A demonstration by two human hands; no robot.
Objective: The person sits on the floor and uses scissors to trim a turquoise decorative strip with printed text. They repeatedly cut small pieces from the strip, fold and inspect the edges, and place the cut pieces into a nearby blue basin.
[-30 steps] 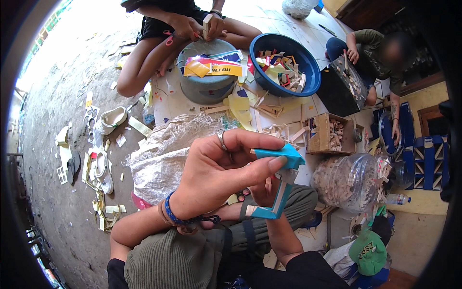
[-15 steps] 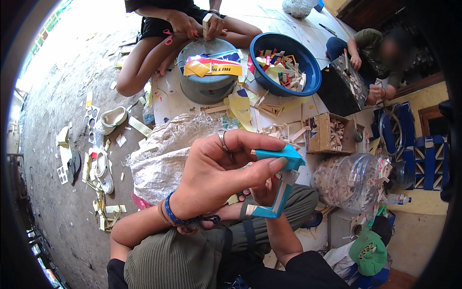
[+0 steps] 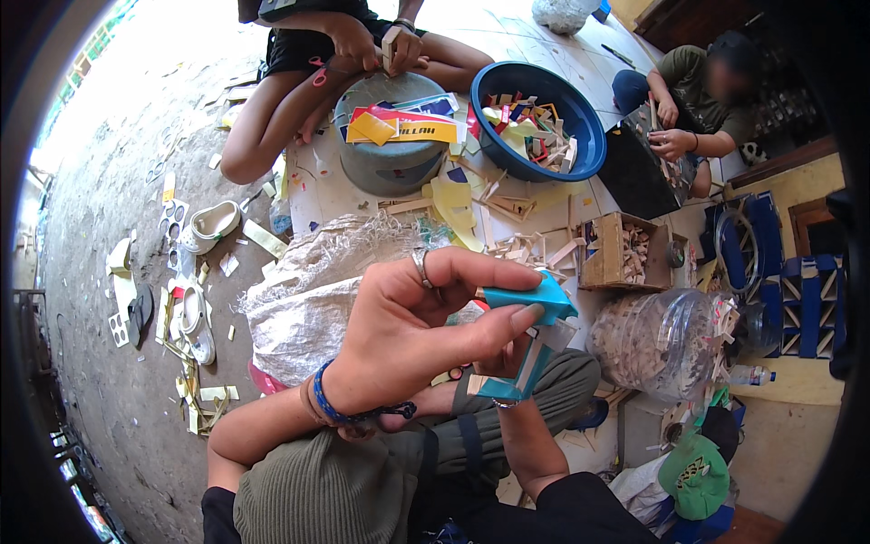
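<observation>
My left hand [image 3: 426,317], with a ring and a blue cord bracelet, is raised in the middle of the view. Its thumb and fingers pinch the upper part of an angular, bright-blue-covered wooden piece [image 3: 555,299]. Bare pale wood shows at the ends, and a bent lower arm of the piece hangs below the thumb. Behind that lower arm is my right hand [image 3: 497,359], closed against the piece, with most of its fingers hidden. Whether the upper and lower parts are one joined piece I cannot tell.
A white woven sack [image 3: 299,308] lies before me. Beyond stand an upturned grey tub [image 3: 390,168] with coloured strips and a blue basin [image 3: 594,136] of scraps. On the right are a wooden box [image 3: 603,263] and a clear plastic jar [image 3: 662,340]. Two people work nearby.
The lower arm of the blue-covered piece has tilted and risen slightly, while my left hand keeps its pinch. The person at right has brought a hand up over the black board.
</observation>
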